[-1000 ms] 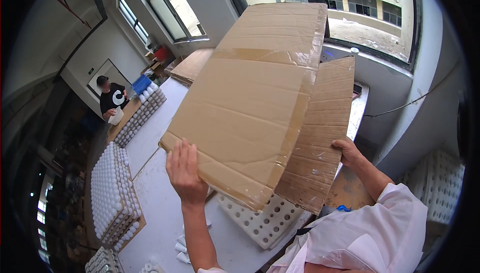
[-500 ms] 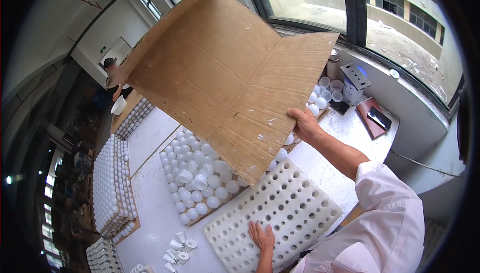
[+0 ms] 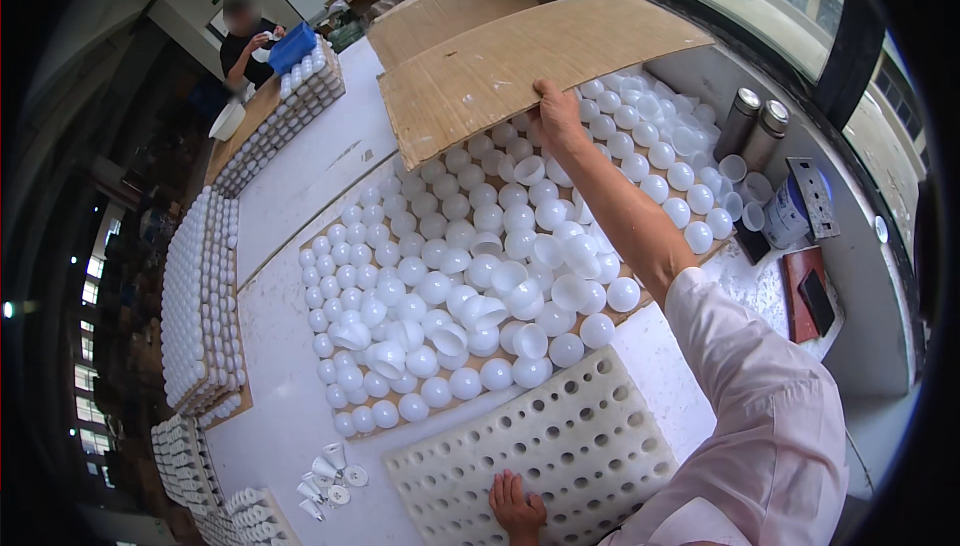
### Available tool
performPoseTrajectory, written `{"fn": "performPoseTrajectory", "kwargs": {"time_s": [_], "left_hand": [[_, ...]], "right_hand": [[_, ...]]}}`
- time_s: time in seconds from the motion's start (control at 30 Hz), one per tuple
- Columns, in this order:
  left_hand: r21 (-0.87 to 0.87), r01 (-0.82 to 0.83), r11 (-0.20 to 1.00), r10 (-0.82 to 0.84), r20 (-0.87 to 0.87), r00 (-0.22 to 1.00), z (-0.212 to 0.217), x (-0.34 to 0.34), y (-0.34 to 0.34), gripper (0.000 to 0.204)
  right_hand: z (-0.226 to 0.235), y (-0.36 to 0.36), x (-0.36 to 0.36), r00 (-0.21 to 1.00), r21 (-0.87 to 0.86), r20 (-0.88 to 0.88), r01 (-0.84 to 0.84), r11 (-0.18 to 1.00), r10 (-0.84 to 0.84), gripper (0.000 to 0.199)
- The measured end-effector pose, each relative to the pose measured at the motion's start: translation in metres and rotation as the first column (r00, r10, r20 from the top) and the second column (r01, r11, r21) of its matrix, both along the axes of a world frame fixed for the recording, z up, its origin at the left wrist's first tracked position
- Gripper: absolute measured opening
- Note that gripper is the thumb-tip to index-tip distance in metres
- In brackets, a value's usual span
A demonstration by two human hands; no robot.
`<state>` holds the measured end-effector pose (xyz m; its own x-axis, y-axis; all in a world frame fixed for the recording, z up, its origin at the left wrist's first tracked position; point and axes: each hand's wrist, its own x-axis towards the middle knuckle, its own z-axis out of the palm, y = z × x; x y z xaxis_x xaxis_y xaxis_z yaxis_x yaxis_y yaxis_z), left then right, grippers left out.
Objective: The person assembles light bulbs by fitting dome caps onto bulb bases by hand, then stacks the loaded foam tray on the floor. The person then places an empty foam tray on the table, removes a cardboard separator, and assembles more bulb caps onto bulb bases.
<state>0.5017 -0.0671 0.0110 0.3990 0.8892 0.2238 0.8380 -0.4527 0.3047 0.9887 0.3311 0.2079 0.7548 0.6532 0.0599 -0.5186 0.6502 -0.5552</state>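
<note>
My right hand (image 3: 560,116) grips the near edge of a creased brown cardboard sheet (image 3: 550,41), thumb on top. The sheet is held over the far part of a wide spread of white, round bulb covers (image 3: 433,288). Many covers stand in rows on brown board, and others lie loose on top with their hollow openings showing. My left hand (image 3: 517,508) rests open, fingers spread, on the near edge of a white foam block (image 3: 570,436) full of round holes. Left of the block lie several white cone-shaped lamp bases (image 3: 325,471).
Stacked layers of white bulbs (image 3: 200,296) line the left side. At the right stand two metal flasks (image 3: 752,126), clear plastic cups (image 3: 755,188), a tin (image 3: 790,211) and a phone (image 3: 817,303) on a reddish-brown notebook (image 3: 800,291). A person (image 3: 250,41) works at the far left.
My right hand has swung the cardboard away from me and lowered it to a flatter tilt, uncovering many bulb covers. My left hand stays on the foam block.
</note>
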Motion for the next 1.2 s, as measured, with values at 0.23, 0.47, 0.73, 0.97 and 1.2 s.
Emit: {"fn": "performPoseTrajectory", "kwargs": {"time_s": [0.23, 0.47, 0.73, 0.97, 1.2], "left_hand": [[-0.28, -0.093, 0.955, 0.056, -0.138, 0.989, -0.031, -0.028, -0.017, 0.05], [-0.526, -0.243, 0.815, 0.083, -0.309, 0.948, -0.019, -0.017, -0.014, 0.056], [-0.33, -0.108, 0.938, 0.138, 0.067, 0.988, -0.025, -0.015, -0.016, 0.063], [-0.375, -0.139, 0.916, 0.091, -0.143, 0.986, -0.013, -0.014, -0.004, 0.067], [-0.416, -0.111, 0.903, 0.018, -0.22, 0.975, -0.01, -0.016, -0.01, 0.067]], "right_hand": [[-0.019, 0.016, -0.006, 0.993, 0.024, 0.102, 0.052, 0.998, -0.055, 0.02], [-0.042, 0.033, 0.009, 0.93, -0.247, 0.263, 0.323, 0.914, -0.258, 0.008], [-0.083, 0.034, 0.014, 0.991, -0.225, 0.096, 0.111, 0.968, -0.092, 0.007], [-0.088, 0.036, 0.021, 0.968, -0.211, 0.208, 0.187, 0.959, -0.143, 0.015], [-0.055, 0.11, 0.09, 0.967, 0.04, 0.181, -0.189, 0.981, 0.179, 0.058]]}}
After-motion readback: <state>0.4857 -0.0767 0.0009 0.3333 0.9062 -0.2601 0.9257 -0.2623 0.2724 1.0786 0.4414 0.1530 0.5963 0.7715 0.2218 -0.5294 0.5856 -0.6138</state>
